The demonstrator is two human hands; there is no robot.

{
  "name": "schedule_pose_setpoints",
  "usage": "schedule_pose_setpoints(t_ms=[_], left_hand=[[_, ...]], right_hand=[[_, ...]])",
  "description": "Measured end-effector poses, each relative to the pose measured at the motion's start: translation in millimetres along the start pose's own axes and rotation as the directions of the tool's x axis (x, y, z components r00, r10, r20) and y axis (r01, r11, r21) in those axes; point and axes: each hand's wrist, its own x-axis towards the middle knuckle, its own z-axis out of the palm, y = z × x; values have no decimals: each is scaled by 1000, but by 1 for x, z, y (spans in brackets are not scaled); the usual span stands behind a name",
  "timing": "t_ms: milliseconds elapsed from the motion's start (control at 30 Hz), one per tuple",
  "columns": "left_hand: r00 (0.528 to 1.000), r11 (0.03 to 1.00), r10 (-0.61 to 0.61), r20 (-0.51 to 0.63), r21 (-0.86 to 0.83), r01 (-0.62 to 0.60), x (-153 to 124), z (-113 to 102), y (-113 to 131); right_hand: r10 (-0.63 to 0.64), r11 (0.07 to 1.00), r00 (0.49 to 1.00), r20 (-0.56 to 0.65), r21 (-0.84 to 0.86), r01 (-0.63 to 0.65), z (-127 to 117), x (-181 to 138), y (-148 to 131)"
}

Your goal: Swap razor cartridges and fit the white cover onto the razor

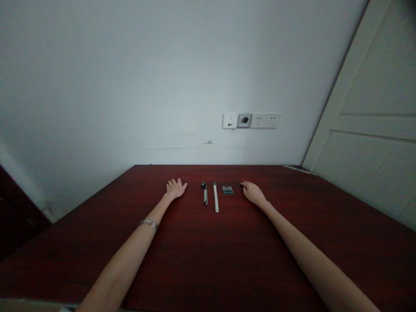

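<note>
From afar I am seeing a dark red table (201,260) meeting a pale wall (130,65), a dark scuff (208,142) showing just above the table's far edge. Higher, to the right, a white wall plate (229,121), a grey-framed plate (244,121) and white sockets (265,121) are sitting side by side. A panelled door (373,95) is standing at right, a light strip (299,170) is lying at the back right corner, and a dark panel (16,216) is showing at left.

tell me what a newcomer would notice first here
Likely the row of three small things on the dark red table: a razor-like tool, a slim white stick and, right of them, a small clear case. A left arm with a silvery bracelet and a right arm flank them. Beyond, white sockets sit on the pale wall.
</note>
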Motion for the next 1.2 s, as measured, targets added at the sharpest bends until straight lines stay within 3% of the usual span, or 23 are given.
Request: schedule_pose_setpoints(t_ms=[433, 533, 700, 867, 933, 1033, 1200], left_hand=[[996, 999, 28, -80, -18, -29, -8, 2, 2], [992, 999, 39, -118, -12, -40, -13, -4, 6], [949, 986, 142, -282, -42, -160, -25, -32, 27], [973, 976, 168, -160, -110, -187, -42, -58, 61], [976, 967, 215, -41, -131, -219, -49, -61, 72], [941, 955, 275, 197, -170, -243, -58, -57, 81], [939, 959, 271, 213, -141, -245, -62, -47, 85]], right_hand=[[-15, 1000, 1000, 11, 20, 14, 3, 0, 5], [-28, 999, 1000, 13, 21, 28, 3, -1, 6], [-28, 999, 999, 21, 16, 28, 3, -1, 5], [-31, 1000, 999, 23, -5, 31, 3, -1, 5], [-31, 999, 999, 30, -15, 31, 2, -1, 4], [-34, 999, 999, 35, -25, 35, 2, -1, 3], [-34, 999, 999, 29, -18, 35, 2, -1, 4]])
